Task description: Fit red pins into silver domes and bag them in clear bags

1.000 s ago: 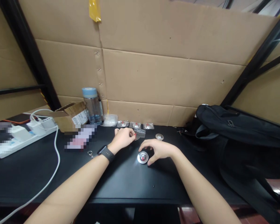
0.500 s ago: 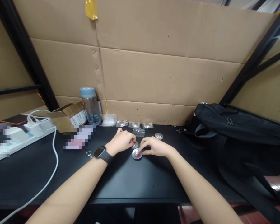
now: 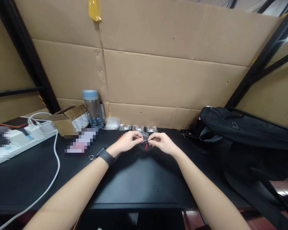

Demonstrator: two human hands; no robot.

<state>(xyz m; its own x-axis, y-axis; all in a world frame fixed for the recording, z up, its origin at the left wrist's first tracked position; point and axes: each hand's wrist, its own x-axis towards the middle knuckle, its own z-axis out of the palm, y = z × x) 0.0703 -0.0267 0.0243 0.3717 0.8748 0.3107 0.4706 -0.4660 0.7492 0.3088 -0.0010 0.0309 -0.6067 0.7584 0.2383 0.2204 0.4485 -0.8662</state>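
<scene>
Small silver finger cymbals (image 3: 144,141) are held just above the black table, seen nearly edge-on between my hands. A red cord loop (image 3: 146,146) hangs below them. My left hand (image 3: 131,140), with a dark watch on its wrist, pinches them from the left. From the right, my right hand (image 3: 162,142) pinches them with thumb and fingers. How many pieces are between the fingers I cannot tell. Behind my hands lies a clear plastic bag (image 3: 144,134), partly covered. More red cord (image 3: 120,136) shows behind my left hand.
Along the cardboard wall lie bagged cymbals (image 3: 151,128) and clear packaging (image 3: 112,123). At left stand a water bottle (image 3: 93,110), an open carton (image 3: 69,119) and a white power strip (image 3: 19,145) with a cable. A metal clasp (image 3: 91,157) lies near my watch. A black backpack (image 3: 244,137) fills the right.
The cymbals that lay on the table under my fingers are now lifted and tilted edge-on between both hands, the red loop dangling. The cymbal near my right hand is no longer visible.
</scene>
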